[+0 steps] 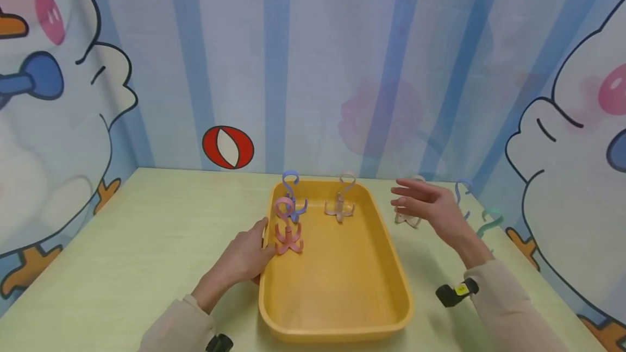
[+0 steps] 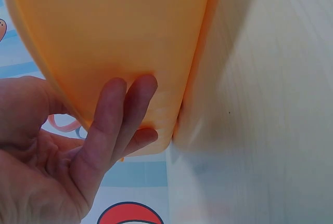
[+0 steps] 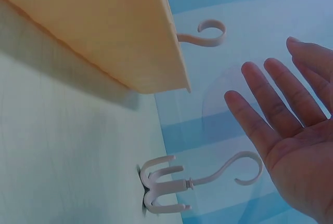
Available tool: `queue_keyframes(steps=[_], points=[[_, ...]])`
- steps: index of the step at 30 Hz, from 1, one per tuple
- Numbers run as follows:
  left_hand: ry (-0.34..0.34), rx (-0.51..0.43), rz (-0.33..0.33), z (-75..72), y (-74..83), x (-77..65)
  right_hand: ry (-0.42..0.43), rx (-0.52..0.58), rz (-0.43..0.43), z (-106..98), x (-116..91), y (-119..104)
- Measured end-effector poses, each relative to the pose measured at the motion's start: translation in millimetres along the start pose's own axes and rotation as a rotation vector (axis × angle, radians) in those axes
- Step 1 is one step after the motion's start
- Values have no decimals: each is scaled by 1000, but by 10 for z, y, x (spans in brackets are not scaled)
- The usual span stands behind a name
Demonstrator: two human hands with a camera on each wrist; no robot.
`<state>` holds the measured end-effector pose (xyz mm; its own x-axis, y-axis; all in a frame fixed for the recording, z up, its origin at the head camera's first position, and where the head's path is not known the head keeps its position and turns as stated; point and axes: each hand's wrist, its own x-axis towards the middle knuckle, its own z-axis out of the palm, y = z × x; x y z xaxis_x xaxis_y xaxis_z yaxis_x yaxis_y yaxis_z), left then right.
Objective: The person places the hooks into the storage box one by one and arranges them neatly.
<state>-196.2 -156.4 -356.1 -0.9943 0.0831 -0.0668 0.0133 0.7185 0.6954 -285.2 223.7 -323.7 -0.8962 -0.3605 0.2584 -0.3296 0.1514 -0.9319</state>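
Note:
My left hand (image 1: 244, 251) grips the left wall of a yellow tray (image 1: 342, 281), thumb over the rim and fingers along the outside in the left wrist view. Inside the tray stand a pink four-prong swivel hook (image 1: 288, 240), a blue one (image 1: 295, 213) behind it, and a beige one (image 1: 339, 208) at the back. Right of the tray, my right hand (image 1: 432, 208) hovers with fingers extended and holds nothing. Another beige hook (image 3: 169, 186) stands upright on the table below it, partly hidden by this hand in the head view.
Farther right stand a blue hook (image 1: 458, 192) and a green hook (image 1: 490, 224), both partly covered by my right hand and forearm. A striped cloth backdrop (image 1: 313, 69) with cartoon ducks rises behind the pale table (image 1: 171, 243).

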Motion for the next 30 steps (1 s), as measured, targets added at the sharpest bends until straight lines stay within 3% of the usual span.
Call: queue_keyframes(steps=[8, 21, 30], points=[[-5, -21, -9, -2, 0, -2, 9, -6, -9, -102, -78, 24], [9, 20, 8, 5, -17, 21, 82, 7, 18, -221, -209, 94], [15, 38, 20, 0, -19, 25, 96, -46, 22, -360, -315, 165]])
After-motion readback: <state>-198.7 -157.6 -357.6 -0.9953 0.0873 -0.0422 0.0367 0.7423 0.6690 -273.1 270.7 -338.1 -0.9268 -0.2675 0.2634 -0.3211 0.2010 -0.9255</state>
